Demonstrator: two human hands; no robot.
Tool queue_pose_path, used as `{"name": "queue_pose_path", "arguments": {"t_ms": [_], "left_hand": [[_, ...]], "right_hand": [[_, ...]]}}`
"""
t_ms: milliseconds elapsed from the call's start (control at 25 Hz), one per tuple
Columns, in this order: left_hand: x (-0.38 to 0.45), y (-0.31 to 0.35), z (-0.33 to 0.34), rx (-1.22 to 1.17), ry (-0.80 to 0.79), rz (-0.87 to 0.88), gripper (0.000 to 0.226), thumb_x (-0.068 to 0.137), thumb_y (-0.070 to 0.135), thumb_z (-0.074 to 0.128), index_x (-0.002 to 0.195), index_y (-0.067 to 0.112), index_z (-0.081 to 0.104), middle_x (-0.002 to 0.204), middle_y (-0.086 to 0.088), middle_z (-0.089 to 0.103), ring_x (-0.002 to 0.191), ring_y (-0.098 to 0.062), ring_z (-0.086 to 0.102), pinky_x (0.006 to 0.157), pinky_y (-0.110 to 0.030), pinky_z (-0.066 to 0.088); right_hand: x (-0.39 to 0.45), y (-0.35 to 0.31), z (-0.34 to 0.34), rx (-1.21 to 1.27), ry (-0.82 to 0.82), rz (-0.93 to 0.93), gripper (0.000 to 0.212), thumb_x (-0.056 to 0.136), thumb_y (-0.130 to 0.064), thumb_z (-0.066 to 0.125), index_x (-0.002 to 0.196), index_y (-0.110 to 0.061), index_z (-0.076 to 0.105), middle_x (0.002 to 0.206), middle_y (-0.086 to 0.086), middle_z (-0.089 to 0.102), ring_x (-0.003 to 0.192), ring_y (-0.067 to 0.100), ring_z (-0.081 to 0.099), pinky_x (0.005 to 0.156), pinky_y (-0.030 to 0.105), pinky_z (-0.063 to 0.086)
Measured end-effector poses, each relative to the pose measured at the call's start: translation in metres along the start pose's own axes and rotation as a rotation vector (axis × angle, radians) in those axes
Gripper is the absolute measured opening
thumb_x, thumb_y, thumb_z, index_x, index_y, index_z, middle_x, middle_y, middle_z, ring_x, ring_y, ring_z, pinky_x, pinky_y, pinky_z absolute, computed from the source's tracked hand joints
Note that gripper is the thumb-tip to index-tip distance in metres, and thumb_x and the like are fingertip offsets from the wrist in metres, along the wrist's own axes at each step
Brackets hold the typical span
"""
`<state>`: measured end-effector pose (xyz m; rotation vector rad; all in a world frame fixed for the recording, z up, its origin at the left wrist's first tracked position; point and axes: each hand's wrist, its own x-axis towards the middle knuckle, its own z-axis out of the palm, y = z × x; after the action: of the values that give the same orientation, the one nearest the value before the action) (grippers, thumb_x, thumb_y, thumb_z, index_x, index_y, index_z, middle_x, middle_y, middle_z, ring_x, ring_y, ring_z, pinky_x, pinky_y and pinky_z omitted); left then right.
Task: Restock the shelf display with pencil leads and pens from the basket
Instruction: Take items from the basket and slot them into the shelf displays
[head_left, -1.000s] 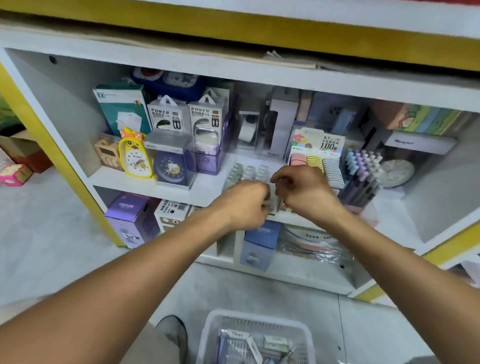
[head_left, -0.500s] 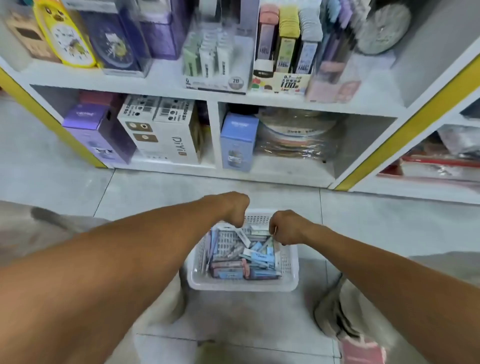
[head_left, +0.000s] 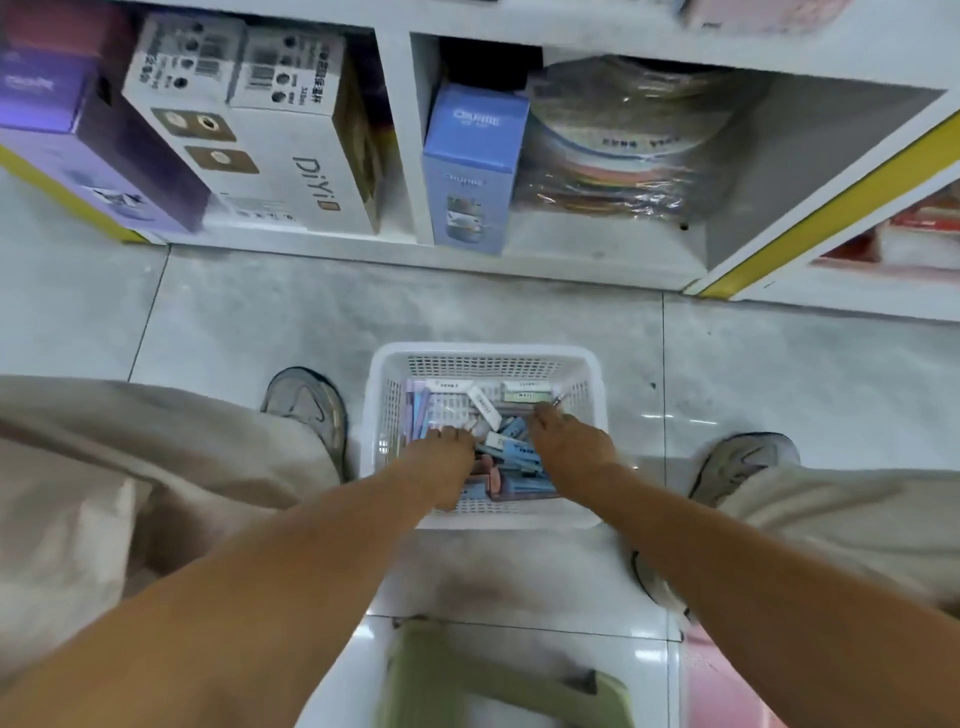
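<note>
Both hands, the left hand and right hand, reached apart into the basket, grips unclear, many packs left to shelve.

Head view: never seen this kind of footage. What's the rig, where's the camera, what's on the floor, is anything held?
There is no machine here: a person wears one wide-angle camera on the head, looking forward and down at two bare arms. Both the left hand and the right hand reach into a white plastic basket standing on the tiled floor between the person's shoes. The basket holds small stationery packs, mostly blue, purple and pink. The fingers are among the packs, but whether either hand grips one cannot be told. Behind stands the white shelf unit with boxed goods.
</note>
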<state>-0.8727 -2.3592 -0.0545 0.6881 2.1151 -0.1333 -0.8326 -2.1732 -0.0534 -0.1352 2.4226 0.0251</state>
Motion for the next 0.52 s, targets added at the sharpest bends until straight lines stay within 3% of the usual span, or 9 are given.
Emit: {"name": "queue_pose_path", "arguments": {"t_ms": [200, 520], "left_hand": [[0.018, 0.008, 0.018, -0.021, 0.079, -0.057, 0.077, 0.08, 0.007, 0.071, 0.143, 0.0, 0.028, 0.137, -0.018, 0.039, 0.126, -0.034, 0.043, 0.097, -0.045, 0.046], [0.032, 0.01, 0.034, -0.078, 0.156, -0.037, 0.063, 0.076, 0.014, 0.076, 0.129, 0.006, 0.042, 0.125, -0.015, 0.048, 0.116, -0.031, 0.049, 0.098, -0.042, 0.047]], "right_hand": [[0.014, -0.008, 0.017, -0.087, 0.011, -0.004, 0.074, 0.08, -0.006, 0.071, 0.144, -0.008, 0.033, 0.143, 0.007, 0.035, 0.126, 0.026, 0.049, 0.078, 0.04, 0.057], [0.021, -0.011, 0.033, 0.063, 0.048, -0.002, 0.045, 0.087, -0.014, 0.067, 0.127, -0.015, 0.047, 0.132, 0.005, 0.042, 0.101, 0.026, 0.064, 0.069, 0.038, 0.055]]}}
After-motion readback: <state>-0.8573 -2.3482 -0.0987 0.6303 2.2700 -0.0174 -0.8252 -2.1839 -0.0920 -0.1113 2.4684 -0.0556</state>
